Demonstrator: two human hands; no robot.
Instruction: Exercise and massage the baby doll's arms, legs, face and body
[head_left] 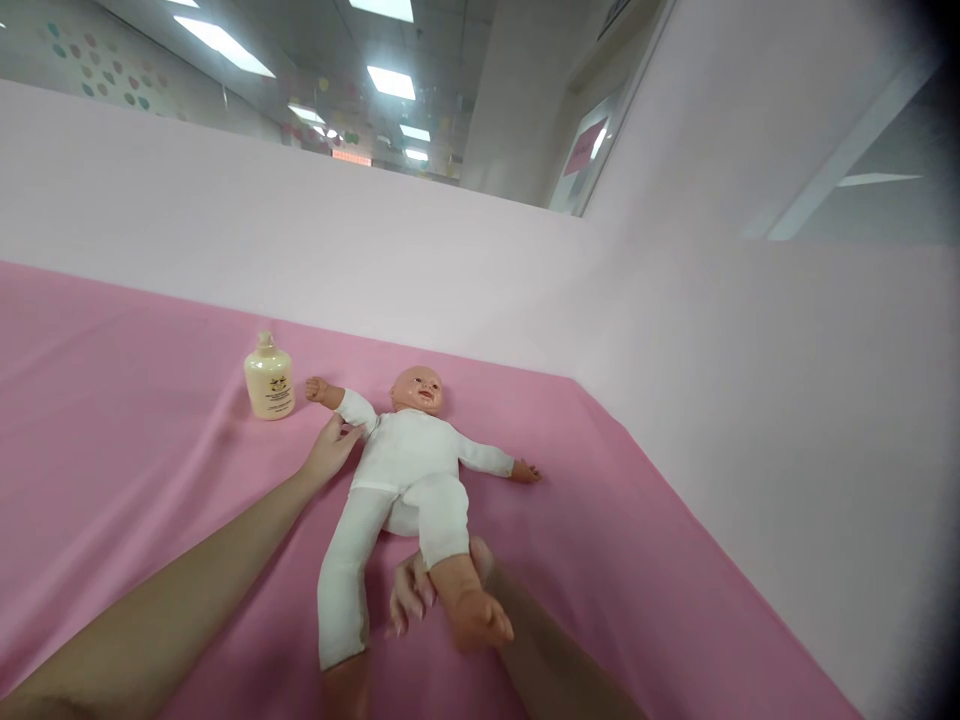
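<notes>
I had my left hand (328, 452) with open fingers touching the doll (409, 460) at its sleeve. My right hand (420, 590) held its lifted leg from below, fingers curled around. The doll lay face up on the pink bench (637, 560), head away from me, long axis slightly tilted. A bottle (268, 380) stood just beyond my left fingers; free room lay left, the pink wall (750, 400) close on the right.

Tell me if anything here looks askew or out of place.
One thing: the doll's trouser leg is pushed up on the leg lifted by the right hand, baring calf and foot. The bottle stands upright, nothing spilled.
</notes>
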